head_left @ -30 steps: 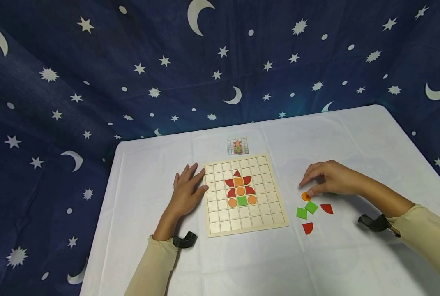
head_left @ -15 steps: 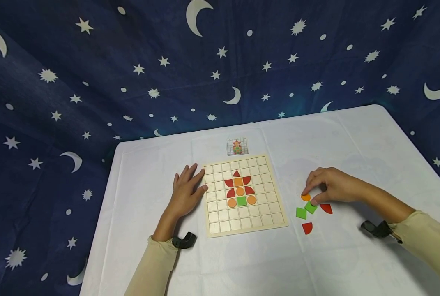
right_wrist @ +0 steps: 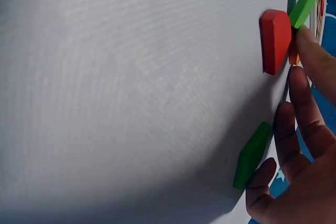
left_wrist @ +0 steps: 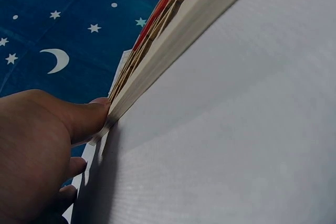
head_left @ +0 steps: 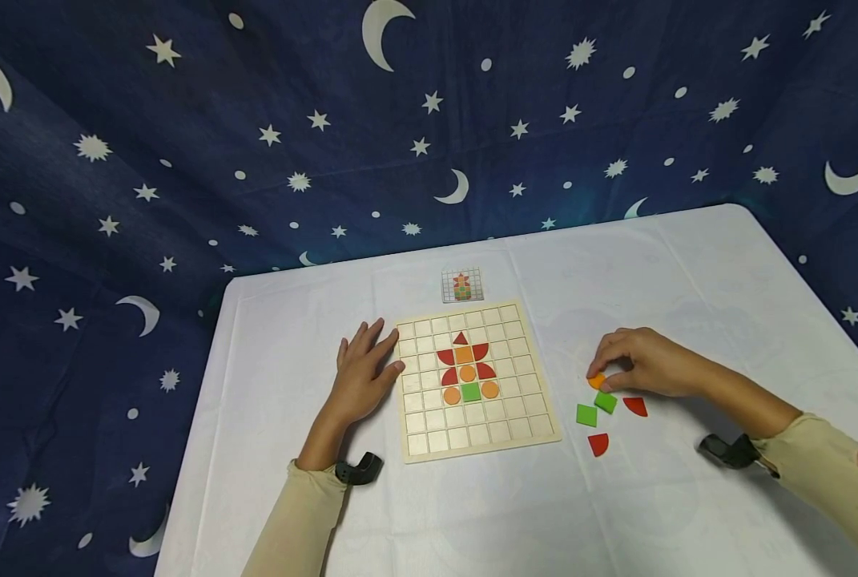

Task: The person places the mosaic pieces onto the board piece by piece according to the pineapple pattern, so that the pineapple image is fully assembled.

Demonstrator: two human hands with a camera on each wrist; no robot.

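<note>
You do best to lift the orange disc [head_left: 597, 381] by its rim, fingertip and thumb level on opposite sides, raising it straight up before any sideways move. Mind your thumb: a green square [head_left: 605, 402] lies just on its near side, so dragging low would probably nudge it; whether the two touch, I can't tell. Another green square [head_left: 586, 415] sits just beyond that one, towards the board [head_left: 436, 421].

Your right hand [head_left: 641, 365] is bent into a pinch, the orange disc between thumb and index finger, down near the cloth. One red quarter-circle [head_left: 635, 407] lies near, on your side of that hand, and a dark-green piece [right_wrist: 252, 156] sits by its lower fingers. Your left hand [head_left: 362, 381] has its fingers spread and relaxed, holding nothing, thumb and index touching the board's left edge; light pressure there should steady it.
</note>
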